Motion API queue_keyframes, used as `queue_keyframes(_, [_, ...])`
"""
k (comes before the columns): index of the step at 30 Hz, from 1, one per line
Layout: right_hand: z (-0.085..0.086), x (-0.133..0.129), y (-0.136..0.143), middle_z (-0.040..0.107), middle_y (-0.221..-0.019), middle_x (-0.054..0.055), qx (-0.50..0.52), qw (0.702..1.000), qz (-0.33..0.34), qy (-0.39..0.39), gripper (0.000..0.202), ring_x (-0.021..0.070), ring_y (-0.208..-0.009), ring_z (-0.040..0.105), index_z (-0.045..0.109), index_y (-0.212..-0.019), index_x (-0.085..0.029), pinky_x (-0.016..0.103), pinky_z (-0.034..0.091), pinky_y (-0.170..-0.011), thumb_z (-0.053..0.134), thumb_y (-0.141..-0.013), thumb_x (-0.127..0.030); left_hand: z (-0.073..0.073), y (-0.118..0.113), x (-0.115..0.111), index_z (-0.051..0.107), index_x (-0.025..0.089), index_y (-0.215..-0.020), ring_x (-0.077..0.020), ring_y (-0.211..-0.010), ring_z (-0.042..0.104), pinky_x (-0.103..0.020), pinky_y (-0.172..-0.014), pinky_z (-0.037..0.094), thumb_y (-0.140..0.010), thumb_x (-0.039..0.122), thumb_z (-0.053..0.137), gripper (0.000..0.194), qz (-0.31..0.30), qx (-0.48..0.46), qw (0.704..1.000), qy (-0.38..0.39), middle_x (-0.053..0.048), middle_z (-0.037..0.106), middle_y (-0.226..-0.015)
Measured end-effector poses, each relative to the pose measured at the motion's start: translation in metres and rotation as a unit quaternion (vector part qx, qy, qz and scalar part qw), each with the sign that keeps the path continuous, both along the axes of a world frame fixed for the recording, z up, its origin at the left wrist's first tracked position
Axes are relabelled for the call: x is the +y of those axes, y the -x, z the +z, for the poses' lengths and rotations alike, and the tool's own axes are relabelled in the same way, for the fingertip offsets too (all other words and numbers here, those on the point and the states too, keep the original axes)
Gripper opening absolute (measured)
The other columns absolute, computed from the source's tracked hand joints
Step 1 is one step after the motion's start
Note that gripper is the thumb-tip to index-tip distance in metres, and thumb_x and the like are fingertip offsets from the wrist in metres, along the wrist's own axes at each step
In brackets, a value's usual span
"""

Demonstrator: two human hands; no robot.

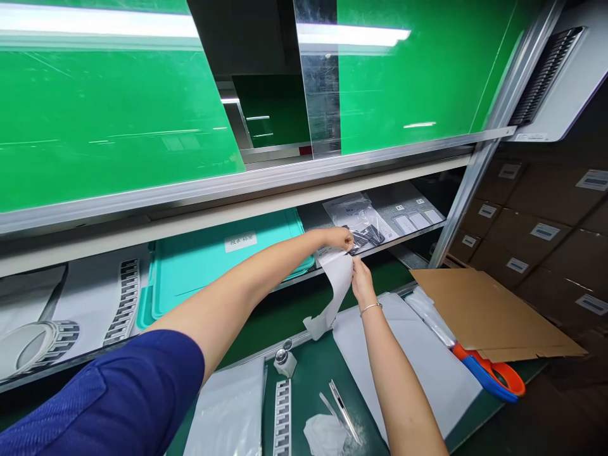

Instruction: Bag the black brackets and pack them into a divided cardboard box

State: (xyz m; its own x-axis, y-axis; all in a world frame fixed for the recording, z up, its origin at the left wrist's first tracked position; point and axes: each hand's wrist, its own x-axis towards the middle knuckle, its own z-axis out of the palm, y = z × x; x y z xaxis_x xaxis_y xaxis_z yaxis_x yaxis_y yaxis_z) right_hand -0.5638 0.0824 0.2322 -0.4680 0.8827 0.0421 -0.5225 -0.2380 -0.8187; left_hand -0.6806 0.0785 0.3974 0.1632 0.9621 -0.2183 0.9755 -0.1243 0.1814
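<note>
Both my arms reach to the edge of the shelf. My left hand (pixel 339 238) is closed at the top end of a white paper strip (pixel 338 285); its fingertips are partly hidden. Just below and to the right, my right hand (pixel 363 282) pinches the strip's edge. The strip curls downward, its loose end just above the table edge. Behind my hands on the shelf lies a clear plastic bag (pixel 354 212) with dark pieces (pixel 368 235) in or on it. Left of them is a stack of turquoise folders (pixel 228 253) with a white label.
On the green table (pixel 311 386) lie a small bottle (pixel 285 362), a printed label strip (pixel 282 418), tweezers (pixel 345 411), crumpled white paper (pixel 325 436), a plastic-wrapped stack (pixel 225 411) and white sheets (pixel 403 361). At right are cardboard (pixel 494 310), orange-blue scissors (pixel 494 375) and stacked cartons (pixel 546 215).
</note>
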Motion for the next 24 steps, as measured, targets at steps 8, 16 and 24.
queue_keyframes(8, [-0.027,-0.007,-0.012,0.046,-0.05,-0.007,-0.086,0.994,0.065,0.007,0.044,0.0069,-0.047,0.04,0.05,-0.058,-0.018,0.02,0.033,-0.048,0.079,-0.054,-0.05,0.0,0.012,0.001,0.07,0.014,-0.095,-0.0134,-0.084,0.062,-0.02,-0.073,0.043,-0.077,0.02,0.06,0.021,0.011,0.024,1.0,-0.009,-0.003,0.072,-0.096])
queue_keyframes(16, [-0.072,-0.047,-0.036,0.042,-0.047,-0.007,-0.159,0.987,0.0,0.038,0.045,0.0102,-0.046,0.039,0.042,-0.055,-0.021,0.024,0.032,-0.045,0.074,-0.057,-0.053,0.009,0.015,-0.003,0.07,0.014,-0.096,-0.0192,-0.097,0.063,-0.027,-0.086,0.045,-0.082,0.018,0.054,0.022,0.017,0.068,0.996,-0.062,-0.007,0.071,-0.103])
queue_keyframes(24, [-0.048,-0.113,-0.11,0.05,-0.062,-0.006,-0.163,0.983,-0.078,-0.045,0.039,0.0094,-0.057,0.042,0.054,-0.074,-0.018,0.021,0.035,-0.055,0.067,-0.074,-0.054,-0.03,-0.077,-0.109,0.055,0.011,-0.126,-0.0272,-0.107,0.06,-0.031,-0.083,0.047,-0.079,0.038,0.066,0.056,-0.07,-0.004,0.997,0.022,-0.016,0.064,-0.12])
